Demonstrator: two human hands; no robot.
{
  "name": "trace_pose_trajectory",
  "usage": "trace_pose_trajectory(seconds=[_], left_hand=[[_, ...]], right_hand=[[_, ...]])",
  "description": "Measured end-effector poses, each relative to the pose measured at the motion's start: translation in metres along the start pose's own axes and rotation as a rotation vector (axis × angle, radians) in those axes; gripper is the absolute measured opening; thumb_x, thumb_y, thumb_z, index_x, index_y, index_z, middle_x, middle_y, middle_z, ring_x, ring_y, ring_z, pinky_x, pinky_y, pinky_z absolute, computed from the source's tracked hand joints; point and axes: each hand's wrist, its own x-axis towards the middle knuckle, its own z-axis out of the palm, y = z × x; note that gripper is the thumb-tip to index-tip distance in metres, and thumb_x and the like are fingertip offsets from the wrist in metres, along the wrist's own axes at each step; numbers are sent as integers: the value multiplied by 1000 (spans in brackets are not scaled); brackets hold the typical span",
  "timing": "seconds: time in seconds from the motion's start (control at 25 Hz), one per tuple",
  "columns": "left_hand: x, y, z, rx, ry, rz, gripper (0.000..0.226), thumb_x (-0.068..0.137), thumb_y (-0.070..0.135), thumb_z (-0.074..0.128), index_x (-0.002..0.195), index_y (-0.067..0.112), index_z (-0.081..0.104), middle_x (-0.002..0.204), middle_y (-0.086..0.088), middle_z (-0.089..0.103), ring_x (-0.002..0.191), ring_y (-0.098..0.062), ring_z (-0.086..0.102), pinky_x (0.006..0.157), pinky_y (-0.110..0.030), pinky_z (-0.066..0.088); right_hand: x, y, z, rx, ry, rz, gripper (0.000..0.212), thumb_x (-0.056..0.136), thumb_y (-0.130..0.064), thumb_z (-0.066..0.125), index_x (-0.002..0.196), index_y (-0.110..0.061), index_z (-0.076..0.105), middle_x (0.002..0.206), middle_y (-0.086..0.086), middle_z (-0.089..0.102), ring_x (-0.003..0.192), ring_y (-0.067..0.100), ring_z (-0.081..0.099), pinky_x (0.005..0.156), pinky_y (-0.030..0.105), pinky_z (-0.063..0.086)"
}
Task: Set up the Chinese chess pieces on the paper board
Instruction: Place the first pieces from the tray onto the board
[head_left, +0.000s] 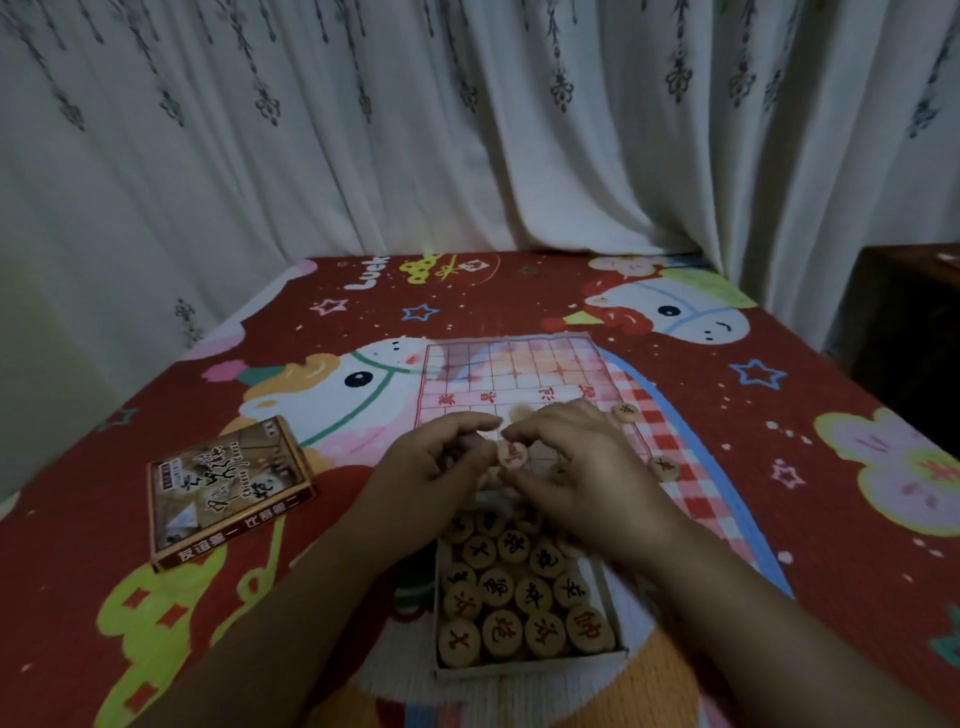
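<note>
**Both hands meet on one red piece above the board**

Nearest the camera, an open box (530, 667) lies on the blanket (727, 415), packed with round wooden pieces (503, 631) lying face up, red and black characters mixed. Just beyond its far end, the fingertips of the left hand (431, 462) and the right hand (582, 457) curl in from either side onto a single red piece (512, 454), its face tilted toward the camera. Which hand bears its weight cannot be told. The hands hang over the near edge of the paper board (511, 364), whose far half is bare grid. Two loose pieces (625, 413) lie by the board's right edge. The box lid (228, 488) rests well to the left, and a patterned curtain (467, 130) hangs behind.
</note>
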Motion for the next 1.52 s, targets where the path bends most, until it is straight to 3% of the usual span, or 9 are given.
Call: trace_pose_trajectory(seconds=[0.12, 0.24, 0.44, 0.6, 0.76, 1.08, 1.32, 1.44, 1.52], left_hand=[[4, -6, -14, 88, 137, -38, 26, 98, 17, 51, 117, 30, 62, 99, 12, 67, 92, 6, 61, 70, -5, 46], [4, -17, -31, 214, 183, -81, 25, 98, 16, 50, 118, 24, 65, 105, 10, 64, 92, 1, 60, 66, -7, 47], [2, -34, -45, 545, 26, 16, 29, 91, 15, 58, 118, 19, 66, 109, 6, 65, 98, -6, 51, 84, -15, 42], [-1, -36, -53, 577, -181, -32, 47, 77, 42, 55, 121, 26, 61, 108, 10, 61, 100, -11, 54, 88, -40, 49], [-4, -38, -53, 598, -200, -66, 51, 80, 47, 54, 126, 27, 57, 111, 5, 60, 103, -15, 52, 90, -41, 48], [-2, -42, -50, 546, -146, -53, 38, 91, 33, 62, 128, 27, 56, 115, 7, 60, 105, -14, 54, 92, -39, 49], [-3, -42, -50, 523, -158, -38, 40, 90, 32, 63, 129, 26, 55, 114, 8, 60, 105, -11, 53, 93, -37, 49], [-3, -43, -51, 540, -129, 4, 42, 87, 31, 66, 128, 27, 56, 112, 10, 59, 104, -9, 52, 92, -36, 48], [-3, -42, -51, 553, -104, 47, 44, 86, 33, 68, 127, 27, 56, 113, 11, 59, 104, -7, 51, 92, -34, 47]], right_hand=[[3, 10, -6, 22, 18, 154, 33, 89, -41, 69, 120, -32, 65, 99, -32, 49, 109, 2, 43, 98, 32, 40], [6, 11, -5, -1, -50, 199, 35, 87, -44, 70, 119, -32, 64, 96, -31, 45, 110, 5, 43, 99, 35, 41], [23, -7, 13, -24, -175, 169, 31, 85, -45, 71, 113, -32, 66, 108, -16, 60, 113, 12, 46, 100, 40, 40], [38, -18, 28, 22, -232, 144, 27, 85, -43, 71, 110, -34, 66, 106, -15, 61, 111, 11, 43, 96, 39, 40], [50, -27, 44, -4, -291, 124, 26, 88, -43, 68, 111, -32, 68, 97, -14, 59, 107, 11, 42, 94, 36, 35], [59, -21, 53, -33, -428, 153, 13, 80, -42, 72, 90, -36, 66, 95, -10, 66, 104, 20, 57, 98, 49, 47], [56, -19, 47, -19, -430, 156, 32, 82, -47, 72, 110, -30, 72, 104, -8, 69, 108, 19, 56, 97, 47, 49], [45, -14, 31, 78, -279, 183, 30, 89, -45, 64, 115, -31, 70, 114, -11, 67, 115, 13, 54, 98, 44, 49], [33, -13, 16, 134, -165, 167, 23, 94, -36, 63, 115, -29, 69, 113, -14, 65, 109, 0, 55, 94, 31, 51]])
